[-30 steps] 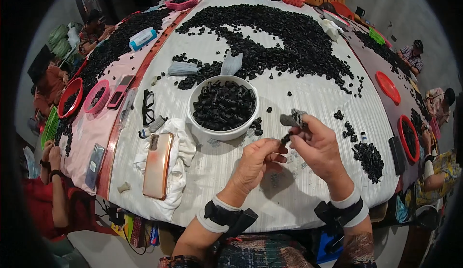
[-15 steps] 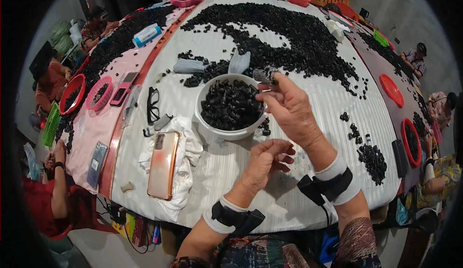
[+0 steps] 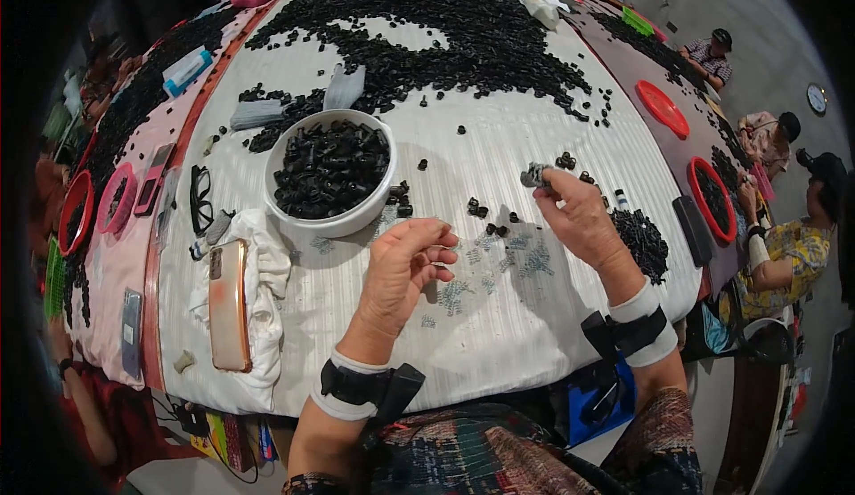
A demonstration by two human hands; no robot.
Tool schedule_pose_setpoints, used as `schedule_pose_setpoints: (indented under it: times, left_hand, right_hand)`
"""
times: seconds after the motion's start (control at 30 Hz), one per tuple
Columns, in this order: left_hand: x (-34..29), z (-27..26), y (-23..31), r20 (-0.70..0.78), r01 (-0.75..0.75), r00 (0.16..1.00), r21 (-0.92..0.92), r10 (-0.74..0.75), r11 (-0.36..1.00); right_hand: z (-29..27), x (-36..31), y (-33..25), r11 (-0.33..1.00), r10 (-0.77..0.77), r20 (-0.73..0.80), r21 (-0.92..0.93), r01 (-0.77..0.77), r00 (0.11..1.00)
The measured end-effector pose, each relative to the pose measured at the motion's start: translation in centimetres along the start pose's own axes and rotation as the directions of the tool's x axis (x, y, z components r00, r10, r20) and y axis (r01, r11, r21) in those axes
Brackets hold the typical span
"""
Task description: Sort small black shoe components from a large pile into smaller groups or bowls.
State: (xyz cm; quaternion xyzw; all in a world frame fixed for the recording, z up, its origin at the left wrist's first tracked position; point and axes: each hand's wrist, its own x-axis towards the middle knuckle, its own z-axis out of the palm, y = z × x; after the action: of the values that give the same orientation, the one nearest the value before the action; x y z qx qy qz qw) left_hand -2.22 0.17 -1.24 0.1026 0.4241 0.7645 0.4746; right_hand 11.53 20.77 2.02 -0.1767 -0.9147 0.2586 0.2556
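My left hand (image 3: 401, 268) hovers over the white striped cloth (image 3: 508, 352), right of the bowl. Its thumb and forefinger are pressed together, and whatever lies between them is too small to tell. Farther right, my right hand (image 3: 583, 223) has its fingertips drawn together. A grey, fabric-like cover (image 3: 537, 174) sits at its forefinger tip; what the fingers pinch is hidden. Small black plastic pieces (image 3: 331, 167) heap up in a white bowl (image 3: 334, 224). Several loose black pieces (image 3: 485, 215) lie between my hands, and a small black pile (image 3: 643, 246) lies beyond my right hand.
A broad black heap (image 3: 436, 32) covers the table's far part. Left of me are glasses (image 3: 201, 199), a phone (image 3: 229, 308) on white cloth and grey ribbed bundles (image 3: 258, 114). Red trays (image 3: 662, 109) stand at right. Other people (image 3: 788, 219) sit at both sides.
My right hand has moved right and nearer, from beside the bowl's rim to near the small pile. My view has shifted to the right, so the table things sit farther left.
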Motion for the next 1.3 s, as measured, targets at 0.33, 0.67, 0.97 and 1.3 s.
schedule_pose_setpoints:
  times: [0.33, 0.67, 0.97, 1.3]
  left_hand:
    - [0.1, 0.0, 0.0, -0.015, 0.002, 1.0, -0.003, -0.002, 1.0]
    - [0.0, 0.3, 0.0, -0.029, 0.004, 1.0, -0.016, -0.004, 1.0]
    - [0.0, 0.3, 0.2, -0.036, -0.003, 0.999, 0.005, 0.003, 1.0]
    - [0.1, 0.1, -0.1, -0.009, 0.001, 1.0, 0.0, -0.001, 1.0]
  right_hand:
    - [2.5, 0.2, -0.4, 0.993, -0.115, 0.06, 0.014, 0.115, 0.991]
    - [6.7, 0.8, -1.9, 0.96, -0.112, 0.147, -0.238, 0.145, 0.983]
    - [6.1, 0.6, -2.2, 0.959, -0.213, 0.122, -0.164, 0.231, 0.969]
    - [-0.9, 2.2, 9.1, 0.839, 0.088, -0.18, -0.517, -0.17, 0.98]
